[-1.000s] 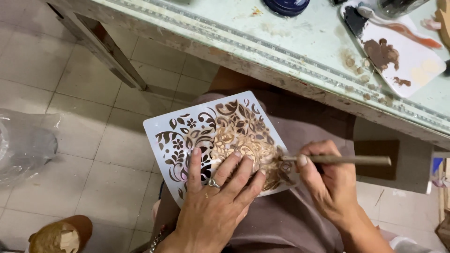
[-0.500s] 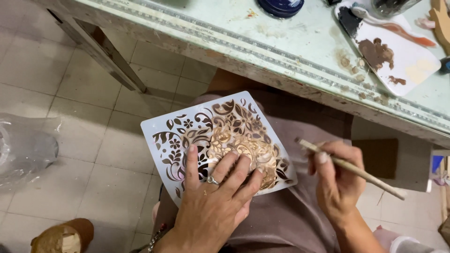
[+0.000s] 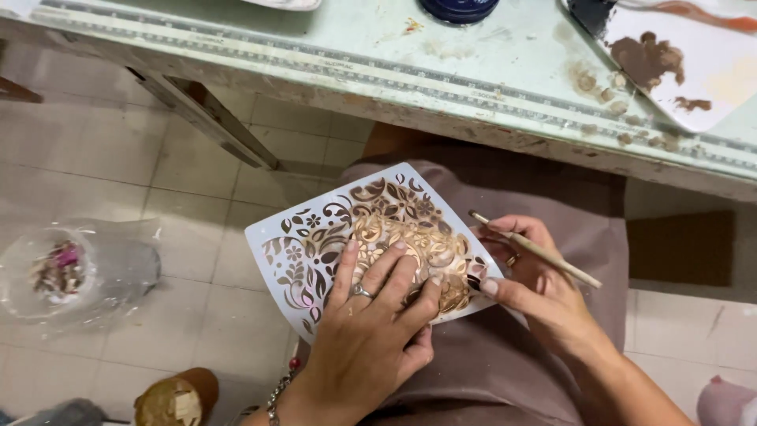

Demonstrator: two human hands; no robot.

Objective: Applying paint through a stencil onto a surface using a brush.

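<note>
Two hands at work over the lap, near edge of the desk (image 3: pixel 473 102).

Item 1: one stencil (image 3: pixel 315 229), white sheet cut with leaf and flower openings, lying tilted on the lap, near of the desk edge. Its middle and right parts carry tan-gold paint; the left part looks unpainted.

Item 2: left hand (image 3: pixel 371 331), one ring, fingers (image 3: pixel 343 268) spread wide and pressed flat on the stencil's near half, pinning it.

Item 3: right hand (image 3: pixel 536 284), at the stencil's right edge, fingers closed narrow around one brush (image 3: pixel 536 251); the thumb tip touches the sheet. The brush lies slanted across the hand, tip off the sheet.

Item 4: one palette (image 3: pixel 710 79), white, brown paint dabs, far right on the desk.

Item 5: one dark blue jar (image 3: pixel 457 8), far edge, partly cut off.

Item 6: one plastic bag (image 3: pixel 79 272), on the floor at left.

Handling note, as judgement: keep the sheet flat and still under the spread hand, load the brush lightly, and dab straight down so paint does not creep under the cut edges.
</note>
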